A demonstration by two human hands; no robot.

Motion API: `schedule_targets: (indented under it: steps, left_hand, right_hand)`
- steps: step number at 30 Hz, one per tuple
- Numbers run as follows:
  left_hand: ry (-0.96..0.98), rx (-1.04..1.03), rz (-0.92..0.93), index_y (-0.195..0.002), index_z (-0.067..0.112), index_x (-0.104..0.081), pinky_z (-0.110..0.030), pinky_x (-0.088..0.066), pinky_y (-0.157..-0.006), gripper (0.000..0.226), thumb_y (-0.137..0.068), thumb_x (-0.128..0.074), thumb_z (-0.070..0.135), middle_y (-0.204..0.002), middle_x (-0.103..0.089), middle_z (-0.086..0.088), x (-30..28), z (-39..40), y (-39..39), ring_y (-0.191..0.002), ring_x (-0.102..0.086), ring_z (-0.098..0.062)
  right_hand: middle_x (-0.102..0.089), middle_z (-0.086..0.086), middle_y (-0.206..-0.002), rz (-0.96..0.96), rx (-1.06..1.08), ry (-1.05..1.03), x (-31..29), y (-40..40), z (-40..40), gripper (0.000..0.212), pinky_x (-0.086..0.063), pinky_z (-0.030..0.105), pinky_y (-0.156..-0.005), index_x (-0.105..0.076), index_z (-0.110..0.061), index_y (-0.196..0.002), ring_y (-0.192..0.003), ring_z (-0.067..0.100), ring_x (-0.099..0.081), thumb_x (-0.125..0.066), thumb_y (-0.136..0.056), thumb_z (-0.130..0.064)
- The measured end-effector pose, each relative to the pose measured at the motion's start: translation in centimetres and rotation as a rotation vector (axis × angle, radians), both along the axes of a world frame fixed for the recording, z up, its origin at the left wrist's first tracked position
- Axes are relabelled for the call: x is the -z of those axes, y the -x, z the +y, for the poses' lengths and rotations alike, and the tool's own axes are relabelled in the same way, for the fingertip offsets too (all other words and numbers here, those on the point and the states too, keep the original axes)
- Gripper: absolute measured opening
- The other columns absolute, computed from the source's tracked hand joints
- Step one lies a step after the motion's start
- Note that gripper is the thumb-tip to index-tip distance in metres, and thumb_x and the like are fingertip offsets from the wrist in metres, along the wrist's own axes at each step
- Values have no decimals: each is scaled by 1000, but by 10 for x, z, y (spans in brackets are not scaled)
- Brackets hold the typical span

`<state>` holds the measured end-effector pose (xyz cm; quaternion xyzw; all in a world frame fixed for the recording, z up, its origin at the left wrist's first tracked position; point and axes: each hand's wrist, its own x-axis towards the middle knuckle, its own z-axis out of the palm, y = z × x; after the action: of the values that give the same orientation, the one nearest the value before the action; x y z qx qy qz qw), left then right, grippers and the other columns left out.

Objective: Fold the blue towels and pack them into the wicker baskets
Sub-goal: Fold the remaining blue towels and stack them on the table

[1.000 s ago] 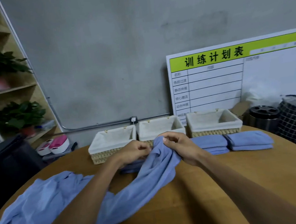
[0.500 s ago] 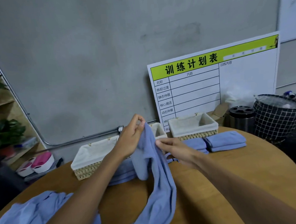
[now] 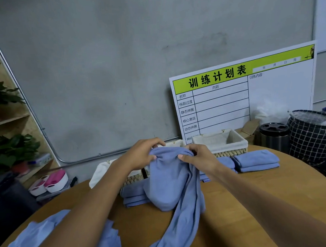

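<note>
My left hand [image 3: 141, 153] and my right hand [image 3: 197, 157] both pinch the top edge of a blue towel [image 3: 174, 184], which hangs down in a loose loop onto the round wooden table [image 3: 259, 193]. Behind my hands stand three wicker baskets with white liners: the right one [image 3: 220, 144] shows fully, the middle one [image 3: 176, 142] is mostly hidden, and the left one [image 3: 113, 172] is partly hidden by my arm. Folded blue towels lie in stacks at the right [image 3: 256, 160], behind my right wrist [image 3: 225, 162] and under the held towel [image 3: 133, 197]. Unfolded blue towels [image 3: 41, 240] are heaped at the lower left.
A white planning board [image 3: 243, 96] leans on the grey wall behind the baskets. A steel canister [image 3: 274, 136] and a black grid hamper [image 3: 313, 134] stand right of the table. At the left are a shelf with plants [image 3: 9, 147] and pink-and-white tubs [image 3: 52, 181].
My hands came level again, close together at the towel's top edge, after the left had lifted it higher. The towel now hangs doubled in front of the baskets. The camera view shifted.
</note>
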<state>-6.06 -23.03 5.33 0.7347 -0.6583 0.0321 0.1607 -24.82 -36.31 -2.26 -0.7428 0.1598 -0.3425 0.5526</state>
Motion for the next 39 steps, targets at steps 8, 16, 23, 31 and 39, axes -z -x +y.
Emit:
schedule_targets:
  steps: [8,16,23,31,39]
  left_hand:
    - [138,90,458,-91,25,-73,-34,-53,-88,11,-98,-65,26,-89,-72,8,33,-13,19,-89,-67,-12]
    - [90,68,11,-95,34,-41,-40,-46,-73,13,-107,-39,40,-83,-57,8,15,-18,23,-78,-55,-22]
    - [239,31,-442,-98,29,-43,-37,-42,-69,18,-105,-38,45,-104,-66,8,-47,-14,25,-85,-56,-26]
    - [166,-65,-662,-87,28,-43,-33,-27,-56,53,-91,-6,65,-92,-57,7,-71,3,-3,-78,-54,-21]
    - [156,-209,-628,-91,21,-38,-36,-28,-54,32,-104,-38,51,-80,-56,4,-59,26,-12,-69,-52,-24]
  right_hand:
    - [-67,-3,-74,71,-12,182,-9,-2,10,11,-49,21,-64,-70,-15,-80,-69,6,-60,-70,-89,-7]
    - [-52,-12,-58,171,192,199,-10,3,-1,23,-35,17,-54,-60,-10,-70,-54,2,-46,-78,-83,-17]
    - [-50,1,-71,251,235,306,-30,-2,-4,22,-36,23,-52,-46,-16,-77,-62,17,-43,-62,-79,-1]
    - [-58,1,-72,136,118,129,-53,-1,-8,21,-39,20,-50,-51,-15,-81,-56,10,-51,-68,-90,-7]
    - [-42,-8,-56,232,37,401,-77,18,-26,44,-28,20,-51,-48,-18,-60,-51,4,-37,-80,-82,-39]
